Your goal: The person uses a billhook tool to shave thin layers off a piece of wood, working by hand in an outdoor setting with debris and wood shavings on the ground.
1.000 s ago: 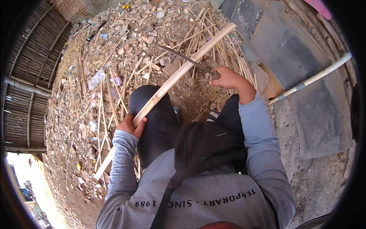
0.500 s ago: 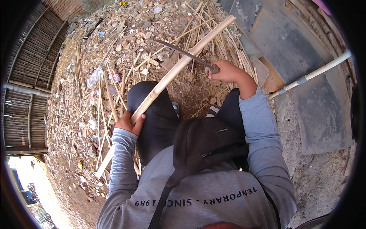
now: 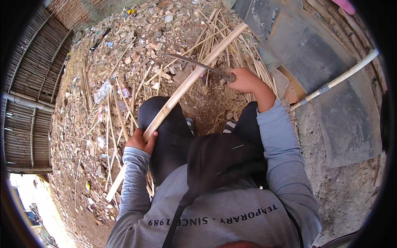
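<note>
My left hand (image 3: 141,141) is closed around a long, pale split bamboo strip (image 3: 182,89), near its lower end. The strip slants from beside my left forearm, across my left knee, up toward the far right. In my right hand (image 3: 245,80) is the handle of a machete (image 3: 202,65), with fingers wrapped round it. Its dark, narrow blade points left and lies across the upper part of the strip. Whether the edge bites into the bamboo I cannot tell.
Rubble and thin bamboo strips (image 3: 213,31) cover the ground ahead, with more strips (image 3: 109,136) left of my knee. Dark flat sheets (image 3: 308,51) and a pale pole (image 3: 337,78) lie at right. A slatted bamboo wall (image 3: 31,62) stands at left. A black bag (image 3: 223,159) rests on my lap.
The machete and my right hand have shifted slightly nearer to me relative to the strip's far end. My left hand keeps its hold. The whole view has tilted a little.
</note>
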Action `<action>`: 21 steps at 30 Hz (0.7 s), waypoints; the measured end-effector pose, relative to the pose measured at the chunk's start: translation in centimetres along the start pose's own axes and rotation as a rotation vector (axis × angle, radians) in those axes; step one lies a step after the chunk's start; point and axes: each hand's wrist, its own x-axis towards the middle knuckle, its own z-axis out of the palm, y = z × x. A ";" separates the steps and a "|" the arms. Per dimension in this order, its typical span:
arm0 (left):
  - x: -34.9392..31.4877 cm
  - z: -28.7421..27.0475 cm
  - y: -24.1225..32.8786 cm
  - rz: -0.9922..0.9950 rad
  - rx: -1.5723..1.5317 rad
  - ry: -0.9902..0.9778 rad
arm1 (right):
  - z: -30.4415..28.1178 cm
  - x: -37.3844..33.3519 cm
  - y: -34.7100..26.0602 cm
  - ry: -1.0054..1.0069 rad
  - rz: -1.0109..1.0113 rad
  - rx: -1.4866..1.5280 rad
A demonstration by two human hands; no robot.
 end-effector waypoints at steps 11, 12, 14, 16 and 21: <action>0.6 -0.7 0.0 0.018 0.058 -0.059 | 1.3 0.8 3.0 -0.170 0.078 0.160; 0.7 -0.5 -0.1 0.022 0.064 -0.050 | 0.9 0.8 2.6 -0.161 0.073 0.158; 0.6 -0.6 -0.3 0.011 0.059 -0.059 | 0.3 0.7 1.4 -0.174 0.108 0.017; 0.4 -0.7 -0.6 0.016 0.042 -0.050 | 0.7 -0.1 0.2 -0.120 0.041 -0.033; 0.9 -1.3 0.1 -0.021 0.000 -0.122 | 0.5 0.0 0.2 -0.251 0.055 0.011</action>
